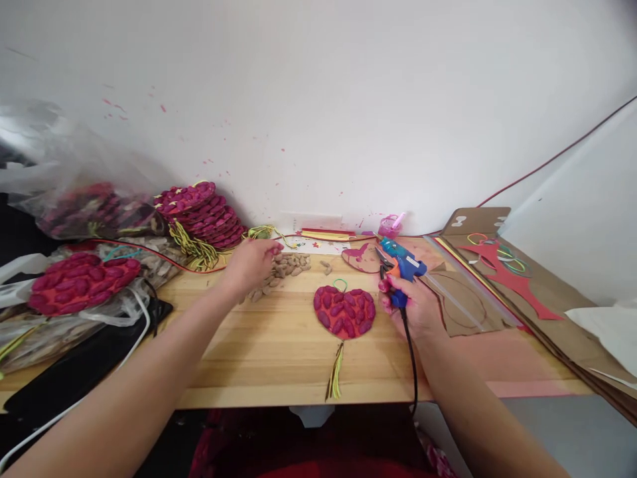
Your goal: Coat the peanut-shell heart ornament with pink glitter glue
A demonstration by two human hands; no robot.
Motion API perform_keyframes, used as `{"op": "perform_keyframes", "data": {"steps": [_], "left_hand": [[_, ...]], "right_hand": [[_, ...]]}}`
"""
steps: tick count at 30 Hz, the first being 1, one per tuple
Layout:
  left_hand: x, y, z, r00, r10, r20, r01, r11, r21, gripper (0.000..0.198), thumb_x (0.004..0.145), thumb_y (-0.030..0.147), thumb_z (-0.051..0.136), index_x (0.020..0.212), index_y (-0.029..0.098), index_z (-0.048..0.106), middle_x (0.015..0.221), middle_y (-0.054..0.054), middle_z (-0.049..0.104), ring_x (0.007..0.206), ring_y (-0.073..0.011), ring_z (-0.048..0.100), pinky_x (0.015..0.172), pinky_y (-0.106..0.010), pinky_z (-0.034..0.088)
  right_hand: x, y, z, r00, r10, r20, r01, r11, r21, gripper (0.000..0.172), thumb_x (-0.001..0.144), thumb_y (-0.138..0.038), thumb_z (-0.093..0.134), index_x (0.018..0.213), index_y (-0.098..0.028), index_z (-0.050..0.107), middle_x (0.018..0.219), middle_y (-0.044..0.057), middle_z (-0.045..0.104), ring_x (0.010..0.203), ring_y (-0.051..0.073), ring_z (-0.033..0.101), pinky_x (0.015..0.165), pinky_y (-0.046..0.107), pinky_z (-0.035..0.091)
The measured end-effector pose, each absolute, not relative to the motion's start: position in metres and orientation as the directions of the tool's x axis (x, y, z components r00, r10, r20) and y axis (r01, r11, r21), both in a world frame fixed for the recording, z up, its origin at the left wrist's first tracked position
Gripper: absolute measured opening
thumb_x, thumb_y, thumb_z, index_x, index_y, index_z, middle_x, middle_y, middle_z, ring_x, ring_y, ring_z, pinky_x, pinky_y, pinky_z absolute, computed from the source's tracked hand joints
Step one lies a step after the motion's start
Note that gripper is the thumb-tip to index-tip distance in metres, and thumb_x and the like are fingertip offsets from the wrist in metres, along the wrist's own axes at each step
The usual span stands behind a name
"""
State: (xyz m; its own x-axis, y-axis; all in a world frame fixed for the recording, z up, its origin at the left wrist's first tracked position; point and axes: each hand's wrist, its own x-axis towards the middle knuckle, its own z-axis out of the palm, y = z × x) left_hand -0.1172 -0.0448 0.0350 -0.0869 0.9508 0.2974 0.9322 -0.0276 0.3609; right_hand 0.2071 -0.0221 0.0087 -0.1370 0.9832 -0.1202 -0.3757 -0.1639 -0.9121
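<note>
In my right hand (413, 309) is a blue glue gun (409, 265), its black cable hanging down over the table edge. A dark-bladed tool with an orange part (385, 262) shows beside the gun; I cannot tell whether the hand holds it too. My left hand (251, 265) is closed in a pinch beside a pile of tan peanut-like shells (293, 264); what the fingertips hold is unclear. Between the hands lies a red heart-shaped piece (344, 312) covered with purple shells, with a green loop at its top and a yellow tassel (336, 375) below.
A stack of similar purple pieces (204, 212) stands back left, near a clear plastic bag (94, 179). Another finished-looking heart (84, 282) lies left. Behind are a star-dotted white strip (318, 245) and a pink cup (391, 226). Cardboard (470, 302) and red scraps (517, 282) lie right.
</note>
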Motion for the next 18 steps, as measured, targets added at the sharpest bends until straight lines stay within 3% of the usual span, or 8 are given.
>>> {"op": "perform_keyframes", "data": {"steps": [3,9,12,18], "left_hand": [[-0.135,-0.012,0.034,-0.106,0.940,0.325,0.925,-0.027,0.378,0.043,0.096,0.022,0.039,0.118,0.020,0.076,0.114,-0.009,0.079,0.104,-0.0282,0.066,0.099,-0.042,0.047],[-0.132,0.040,0.024,-0.087,0.984,0.154,0.945,0.033,0.326,0.046,0.096,0.020,0.043,0.136,0.025,0.064,0.115,-0.009,0.078,0.119,-0.0332,0.053,0.099,-0.050,0.040],[-0.136,0.053,0.021,-0.091,0.989,0.118,0.960,0.056,0.274,0.045,0.092,0.018,0.047,0.132,0.025,0.067,0.105,-0.011,0.078,0.120,-0.0344,0.050,0.101,-0.054,0.035],[-0.154,0.063,0.016,-0.122,0.983,0.138,0.988,0.107,0.111,0.031,0.091,0.029,0.051,0.099,0.027,0.081,0.100,-0.014,0.076,0.117,-0.0394,0.047,0.098,-0.059,0.034]], "right_hand": [[0.206,-0.024,0.009,-0.160,0.977,-0.138,-0.345,-0.186,-0.920,0.032,0.066,-0.033,0.082,0.081,-0.022,0.057,0.061,-0.003,0.063,0.045,0.009,0.053,0.038,0.019,0.035],[0.207,-0.025,0.008,-0.177,0.961,-0.212,-0.320,-0.260,-0.911,0.031,0.063,-0.033,0.083,0.079,-0.021,0.059,0.060,-0.001,0.063,0.045,0.011,0.053,0.037,0.020,0.034],[0.210,-0.024,0.006,-0.186,0.957,-0.223,-0.340,-0.276,-0.899,0.028,0.067,-0.030,0.082,0.080,-0.021,0.060,0.061,-0.001,0.062,0.046,0.011,0.053,0.038,0.020,0.035],[0.217,-0.024,0.002,-0.202,0.955,-0.217,-0.369,-0.280,-0.886,0.024,0.071,-0.029,0.081,0.079,-0.022,0.060,0.065,0.000,0.059,0.050,0.012,0.052,0.040,0.022,0.037]]}}
